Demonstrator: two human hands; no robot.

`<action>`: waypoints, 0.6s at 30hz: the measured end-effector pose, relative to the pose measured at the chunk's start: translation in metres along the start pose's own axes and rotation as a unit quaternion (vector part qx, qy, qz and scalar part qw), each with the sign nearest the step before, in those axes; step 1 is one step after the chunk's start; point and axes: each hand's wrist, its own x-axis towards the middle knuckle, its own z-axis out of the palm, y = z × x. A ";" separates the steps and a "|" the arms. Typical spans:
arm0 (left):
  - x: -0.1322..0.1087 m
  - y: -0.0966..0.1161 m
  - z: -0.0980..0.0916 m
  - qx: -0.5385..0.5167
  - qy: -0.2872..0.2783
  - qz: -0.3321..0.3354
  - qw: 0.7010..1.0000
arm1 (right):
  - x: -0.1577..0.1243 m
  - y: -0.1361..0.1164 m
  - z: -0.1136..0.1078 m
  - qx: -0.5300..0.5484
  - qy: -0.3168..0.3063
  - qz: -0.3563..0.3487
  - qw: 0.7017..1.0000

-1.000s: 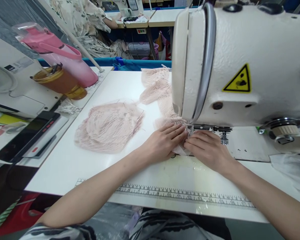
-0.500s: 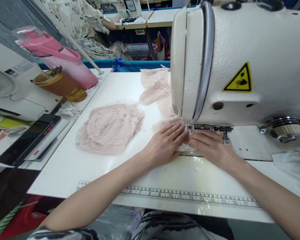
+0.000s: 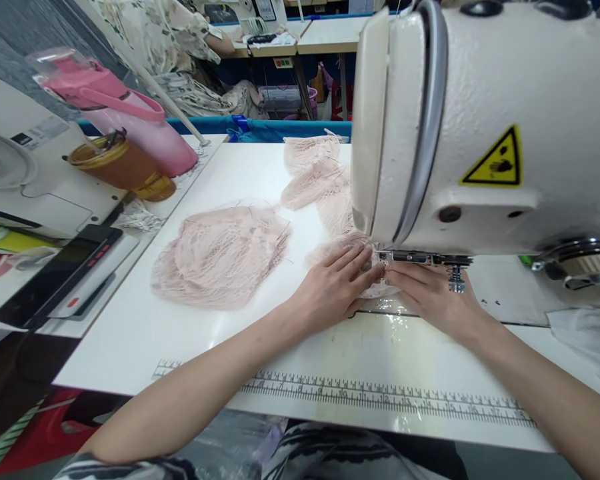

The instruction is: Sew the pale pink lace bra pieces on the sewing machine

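A piece of pale pink lace (image 3: pixel 380 289) lies at the needle area of a white sewing machine (image 3: pixel 480 100). Flat over the lace, just left of the presser foot, rests my left hand (image 3: pixel 333 283), its fingers stretched forward. My right hand (image 3: pixel 437 293) is on the other side, partly beneath the machine's arm, with its fingers held together on the lace edge. The machine head hides the needle and some of my right fingers. Further left on the table lies a pile of lace pieces (image 3: pixel 225 260), and more lace (image 3: pixel 313 177) trails behind the machine head.
A ruler strip (image 3: pixel 380 397) runs along the table's front. At left stand a pink bottle (image 3: pixel 135 127), an amber cup (image 3: pixel 125 167) and a black control panel (image 3: pixel 55 277) beside another machine. White sheer material (image 3: pixel 587 340) lies at right. A person in a floral garment (image 3: pixel 150 37) sits behind.
The view has shifted slightly, so the machine appears further right. My left index finger reaches closer to the presser foot, and less lace shows between the hands.
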 end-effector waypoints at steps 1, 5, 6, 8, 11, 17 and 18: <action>0.000 0.000 0.000 0.006 0.001 0.000 1.000 | 0.000 0.000 0.000 0.015 0.003 0.010 1.000; 0.000 0.001 -0.002 0.020 0.010 0.003 1.000 | 0.000 0.004 0.002 0.035 0.009 0.020 0.999; 0.000 0.000 -0.002 0.017 0.016 0.013 1.000 | 0.000 0.006 0.003 0.032 0.004 0.016 0.999; -0.002 0.000 -0.002 0.008 0.026 0.040 0.999 | -0.001 0.009 0.006 0.024 -0.010 -0.008 1.000; -0.004 -0.003 -0.002 -0.008 0.034 0.064 0.997 | -0.004 0.012 0.011 0.009 -0.035 -0.057 0.998; -0.005 -0.013 -0.005 -0.044 0.032 0.075 0.996 | -0.003 0.001 0.012 -0.059 -0.033 -0.086 0.994; -0.005 -0.014 -0.005 -0.045 0.036 0.077 0.995 | -0.002 -0.002 0.012 -0.066 -0.023 -0.092 0.993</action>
